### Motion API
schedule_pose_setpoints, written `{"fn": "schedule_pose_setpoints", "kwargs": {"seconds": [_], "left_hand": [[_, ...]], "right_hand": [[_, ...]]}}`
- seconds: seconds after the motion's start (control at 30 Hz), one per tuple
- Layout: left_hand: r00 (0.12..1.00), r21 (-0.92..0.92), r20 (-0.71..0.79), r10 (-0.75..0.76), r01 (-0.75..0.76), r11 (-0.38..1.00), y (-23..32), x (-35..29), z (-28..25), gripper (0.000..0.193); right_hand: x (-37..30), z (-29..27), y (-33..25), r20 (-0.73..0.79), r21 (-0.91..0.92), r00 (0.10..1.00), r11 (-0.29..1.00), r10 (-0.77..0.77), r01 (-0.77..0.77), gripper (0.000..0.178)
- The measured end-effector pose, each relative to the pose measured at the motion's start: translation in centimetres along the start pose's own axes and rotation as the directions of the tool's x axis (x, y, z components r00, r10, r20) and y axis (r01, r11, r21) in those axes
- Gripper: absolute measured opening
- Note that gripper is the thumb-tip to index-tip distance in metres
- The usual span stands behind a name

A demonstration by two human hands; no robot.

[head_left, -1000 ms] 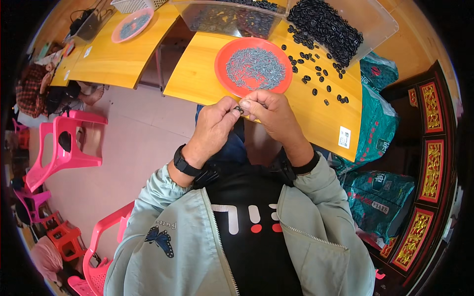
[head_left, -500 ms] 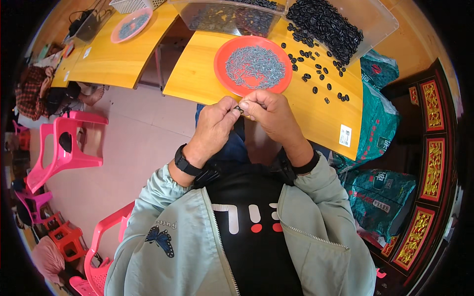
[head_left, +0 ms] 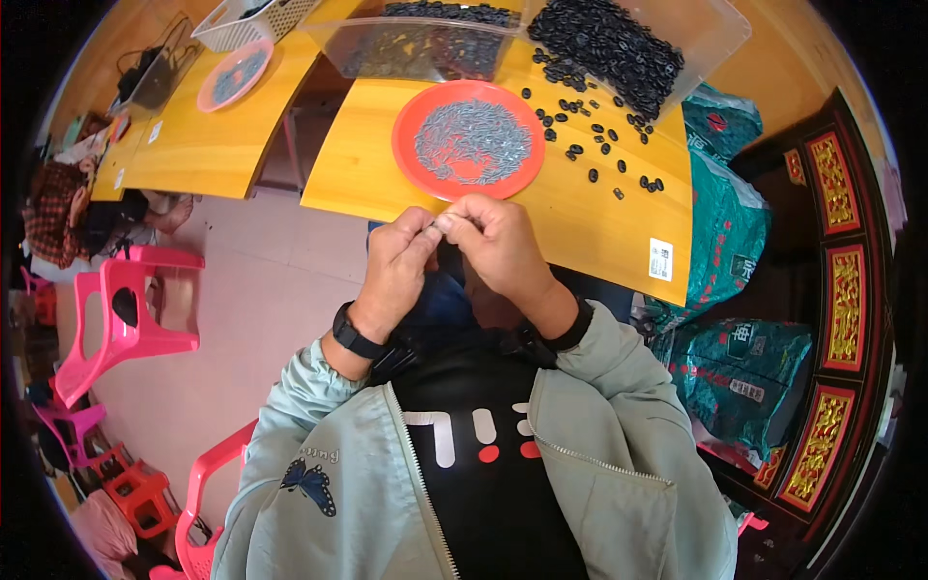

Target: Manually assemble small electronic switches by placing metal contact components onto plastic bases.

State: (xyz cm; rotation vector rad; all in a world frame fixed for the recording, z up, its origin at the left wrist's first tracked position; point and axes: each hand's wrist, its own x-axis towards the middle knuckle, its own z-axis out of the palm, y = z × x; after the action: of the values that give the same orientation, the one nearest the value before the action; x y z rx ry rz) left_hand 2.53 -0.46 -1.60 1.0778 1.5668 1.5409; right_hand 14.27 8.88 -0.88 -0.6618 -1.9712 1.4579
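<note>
My left hand [head_left: 397, 260] and my right hand [head_left: 498, 242] meet fingertip to fingertip just off the table's near edge. Both are closed in a pinch, and the fingers hide nearly all of what lies between them. Just beyond them a round red plate [head_left: 404, 155] on the table holds many small grey metal pins [head_left: 474, 140]. Small black oval pieces with holes [head_left: 594, 176] lie scattered to the right of the plate. More black pieces [head_left: 619, 63] spill from a tipped clear plastic bin [head_left: 720, 48].
Another clear bin [head_left: 338, 43] of black parts stands behind the plate. A second yellow table [head_left: 213, 159] carries a pink plate [head_left: 208, 97] of pins. Pink plastic chairs [head_left: 130, 319] stand at left, near a seated person [head_left: 53, 213]. Green sacks [head_left: 739, 377] crowd the table's right side.
The view has swung slightly, shifting the tables left and down. The black piece that showed between my fingertips is now nearly hidden, and my fingers are pressed closer together.
</note>
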Motion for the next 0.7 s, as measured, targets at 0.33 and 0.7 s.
{"fn": "schedule_pose_setpoints", "kwargs": {"seconds": [0.33, 0.7], "left_hand": [[0.99, 0.175, 0.143, -0.011, -0.014, 0.984, 0.2, 0.5, 0.1, 0.011], [0.985, 0.043, 0.121, -0.12, 0.116, 0.992, -0.3, 0.6, -0.3, 0.014]], "right_hand": [[-0.2, -1.3, 1.7, 0.053, 0.046, 0.995, 0.996, 0.08, -0.083, 0.014], [1.4, -12.7, 3.6, -0.384, -0.624, 0.912, 0.769, -0.148, -0.138, 0.021]]}}
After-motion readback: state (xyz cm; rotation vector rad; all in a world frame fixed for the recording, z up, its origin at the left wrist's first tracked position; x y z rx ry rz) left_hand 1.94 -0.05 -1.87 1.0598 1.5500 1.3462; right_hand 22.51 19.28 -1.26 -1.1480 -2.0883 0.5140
